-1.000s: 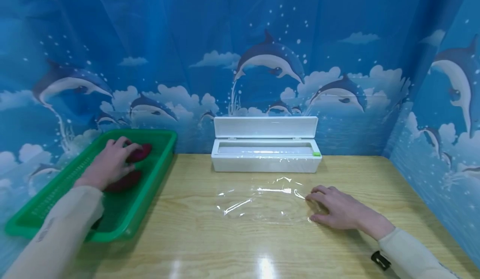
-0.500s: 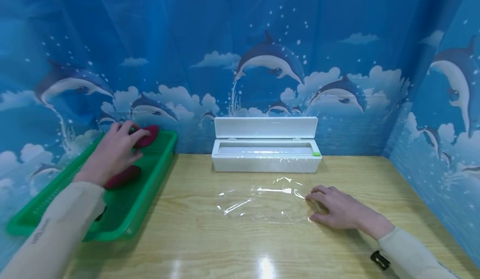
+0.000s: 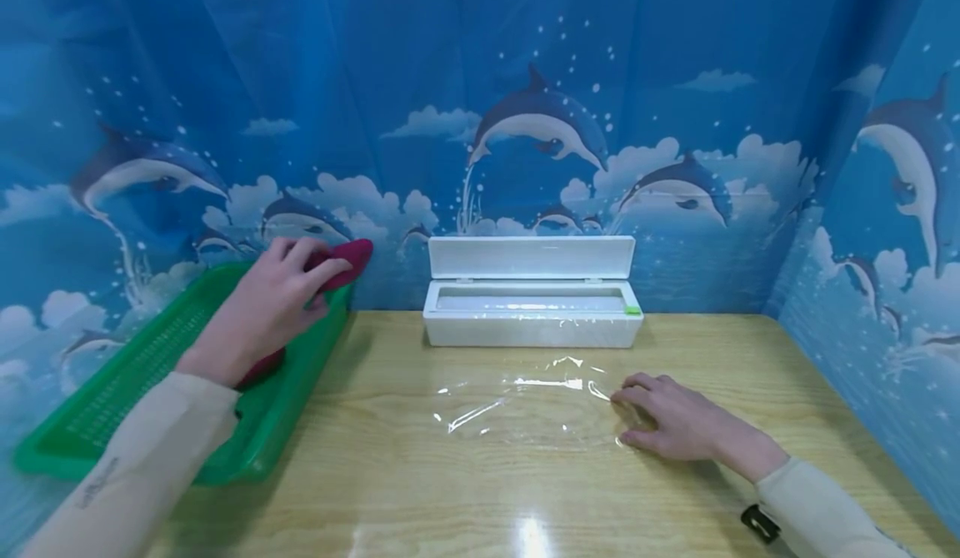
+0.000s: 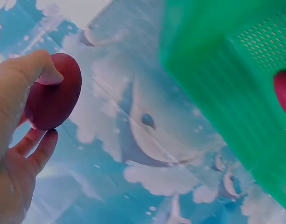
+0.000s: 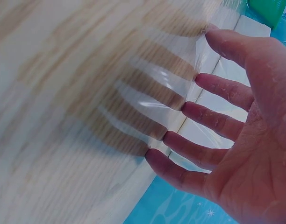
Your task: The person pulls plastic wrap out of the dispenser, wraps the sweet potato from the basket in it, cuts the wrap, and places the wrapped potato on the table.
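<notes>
My left hand point(image 3: 273, 308) grips a smooth dark red oval thing with a tapered end point(image 3: 351, 263), holding it above the far right corner of the green basket point(image 3: 315, 366). In the left wrist view the thumb lies across this dark red oval point(image 4: 61, 100) and fingertips touch its lower side. A second dark red piece point(image 3: 262, 368) lies in the basket, partly hidden by the left wrist. My right hand point(image 3: 678, 416) rests its spread fingertips on the right edge of a clear sheet of cling film point(image 3: 517, 408). In the right wrist view the fingers point(image 5: 218, 121) are nearly straight against the film point(image 5: 147, 88).
A white cling film dispenser point(image 3: 528, 330) stands at the table's back edge, lid point(image 3: 532, 258) raised, with a green slider point(image 3: 633, 310) at its right end. The film stretches from it over the wooden table point(image 3: 420, 491). A blue dolphin-print curtain point(image 3: 390, 57) surrounds the back and right.
My left hand has lifted the dark red oval thing from the basket and moved it up and right, to above the rim. The right hand stays in place on the film.
</notes>
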`<state>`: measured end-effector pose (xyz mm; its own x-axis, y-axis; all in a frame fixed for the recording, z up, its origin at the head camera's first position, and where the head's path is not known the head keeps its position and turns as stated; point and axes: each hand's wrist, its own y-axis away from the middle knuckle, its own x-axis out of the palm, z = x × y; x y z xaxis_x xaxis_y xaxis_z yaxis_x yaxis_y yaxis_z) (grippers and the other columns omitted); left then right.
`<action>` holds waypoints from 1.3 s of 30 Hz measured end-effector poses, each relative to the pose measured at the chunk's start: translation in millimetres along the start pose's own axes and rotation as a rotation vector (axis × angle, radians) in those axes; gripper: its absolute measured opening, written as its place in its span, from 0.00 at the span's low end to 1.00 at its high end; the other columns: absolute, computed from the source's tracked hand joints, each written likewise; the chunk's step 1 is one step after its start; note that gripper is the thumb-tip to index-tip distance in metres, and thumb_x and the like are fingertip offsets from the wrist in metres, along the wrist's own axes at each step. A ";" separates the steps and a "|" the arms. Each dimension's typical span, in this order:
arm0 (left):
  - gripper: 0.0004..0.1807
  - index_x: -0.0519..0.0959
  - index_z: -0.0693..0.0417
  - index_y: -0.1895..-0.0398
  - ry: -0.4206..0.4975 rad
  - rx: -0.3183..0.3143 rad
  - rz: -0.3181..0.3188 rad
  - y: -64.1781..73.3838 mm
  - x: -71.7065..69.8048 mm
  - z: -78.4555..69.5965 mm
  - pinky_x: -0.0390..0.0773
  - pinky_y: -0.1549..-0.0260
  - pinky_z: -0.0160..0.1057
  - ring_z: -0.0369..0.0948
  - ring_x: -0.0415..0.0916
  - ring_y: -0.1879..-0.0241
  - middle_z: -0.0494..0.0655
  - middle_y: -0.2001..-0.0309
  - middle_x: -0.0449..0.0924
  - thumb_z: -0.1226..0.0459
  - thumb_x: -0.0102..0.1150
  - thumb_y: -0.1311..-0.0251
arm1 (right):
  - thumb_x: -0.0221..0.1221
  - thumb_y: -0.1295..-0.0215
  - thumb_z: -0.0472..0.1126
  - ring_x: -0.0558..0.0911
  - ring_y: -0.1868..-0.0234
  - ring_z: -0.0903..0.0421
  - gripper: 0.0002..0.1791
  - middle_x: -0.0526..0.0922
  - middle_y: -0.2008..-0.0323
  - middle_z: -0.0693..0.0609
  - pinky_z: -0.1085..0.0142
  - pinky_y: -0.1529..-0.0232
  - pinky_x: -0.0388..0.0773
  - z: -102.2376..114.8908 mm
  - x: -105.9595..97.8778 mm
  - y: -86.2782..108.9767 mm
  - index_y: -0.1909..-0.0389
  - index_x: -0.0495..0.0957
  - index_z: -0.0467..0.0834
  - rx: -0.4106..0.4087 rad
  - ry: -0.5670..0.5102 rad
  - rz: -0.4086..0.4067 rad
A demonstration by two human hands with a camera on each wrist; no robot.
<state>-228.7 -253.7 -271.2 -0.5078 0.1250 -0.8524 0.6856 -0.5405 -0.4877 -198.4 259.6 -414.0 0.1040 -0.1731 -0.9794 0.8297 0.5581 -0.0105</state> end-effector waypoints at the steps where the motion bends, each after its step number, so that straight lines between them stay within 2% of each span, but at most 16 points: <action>1: 0.37 0.80 0.51 0.41 -0.002 0.010 -0.002 -1.7 -0.2 -3.6 0.84 0.55 0.64 0.61 0.71 0.45 0.63 0.43 0.76 0.73 0.83 0.61 | 0.68 0.38 0.57 0.81 0.45 0.40 0.31 0.80 0.41 0.41 0.41 0.47 0.82 -0.1 0.1 0.0 0.39 0.80 0.45 0.000 0.000 0.002; 12: 0.38 0.80 0.48 0.38 -0.003 0.151 -0.032 -14.8 -0.1 -38.2 0.87 0.56 0.58 0.59 0.75 0.44 0.60 0.40 0.77 0.69 0.83 0.58 | 0.68 0.38 0.57 0.81 0.46 0.40 0.31 0.80 0.41 0.41 0.41 0.47 0.82 -0.5 0.9 0.0 0.39 0.80 0.44 -0.005 -0.001 -0.003; 21: 0.39 0.79 0.46 0.37 0.016 0.244 -0.042 -19.4 8.4 -68.8 0.88 0.54 0.52 0.56 0.75 0.40 0.57 0.39 0.78 0.66 0.84 0.57 | 0.68 0.38 0.57 0.81 0.46 0.40 0.31 0.80 0.42 0.41 0.42 0.48 0.82 -1.1 2.5 0.4 0.39 0.80 0.44 -0.009 0.012 -0.018; 27: 0.40 0.78 0.46 0.38 0.083 0.299 -0.075 -23.5 22.1 -86.2 0.89 0.56 0.48 0.54 0.76 0.41 0.55 0.39 0.79 0.66 0.84 0.58 | 0.68 0.38 0.57 0.81 0.46 0.40 0.30 0.80 0.42 0.42 0.42 0.47 0.82 -0.8 1.8 0.8 0.39 0.80 0.45 -0.006 0.011 -0.020; 39: 0.36 0.78 0.45 0.37 0.242 0.292 -0.083 -30.7 60.1 -115.7 0.88 0.51 0.45 0.51 0.76 0.38 0.52 0.37 0.77 0.67 0.80 0.52 | 0.68 0.38 0.57 0.81 0.45 0.41 0.30 0.81 0.42 0.42 0.42 0.46 0.81 -2.1 4.0 0.8 0.39 0.80 0.45 -0.011 0.012 -0.034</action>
<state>-219.9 -133.3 -329.3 -0.3936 0.3518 -0.8493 0.4521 -0.7304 -0.5120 -198.5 261.1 -418.3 0.0693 -0.1819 -0.9809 0.8268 0.5606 -0.0455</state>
